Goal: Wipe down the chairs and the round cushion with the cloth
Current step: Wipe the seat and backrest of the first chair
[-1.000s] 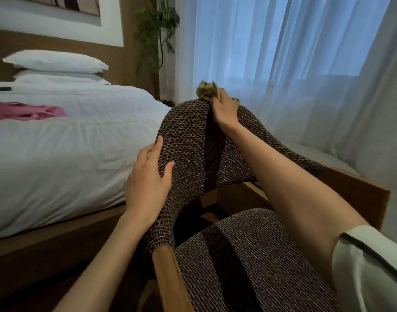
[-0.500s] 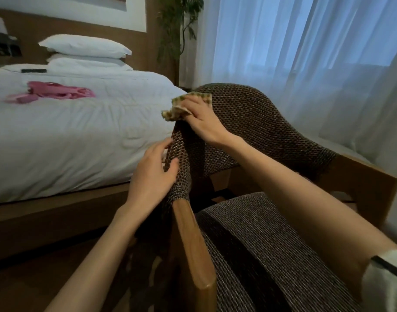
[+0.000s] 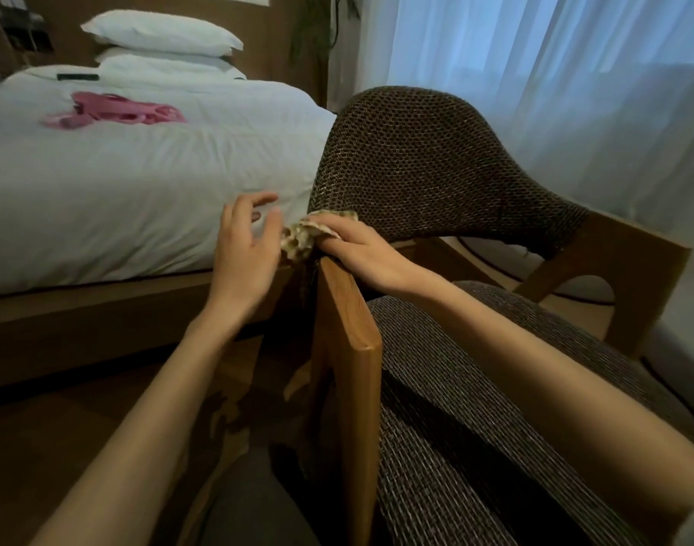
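Observation:
A woven brown armchair (image 3: 428,163) with wooden arms stands beside the bed. Its curved backrest meets the left wooden armrest (image 3: 345,309) in front of me. My right hand (image 3: 361,252) presses a crumpled tan patterned cloth (image 3: 302,236) against the lower left end of the backrest, just above the armrest's top. My left hand (image 3: 245,246) hovers off the chair, just left of the cloth, with relaxed, spread fingers holding nothing. The woven seat cushion (image 3: 475,407) lies under my right forearm.
A bed with a white duvet (image 3: 140,183) stands to the left, with a pink garment (image 3: 117,112), a dark remote (image 3: 79,76) and two pillows (image 3: 164,33) on it. Sheer curtains (image 3: 534,72) hang behind the chair. The right wooden armrest (image 3: 628,277) is at the far right.
My right hand has slid the cloth from the backrest's top down its left edge to the armrest joint. My left hand has let go of the backrest and now hovers beside the cloth.

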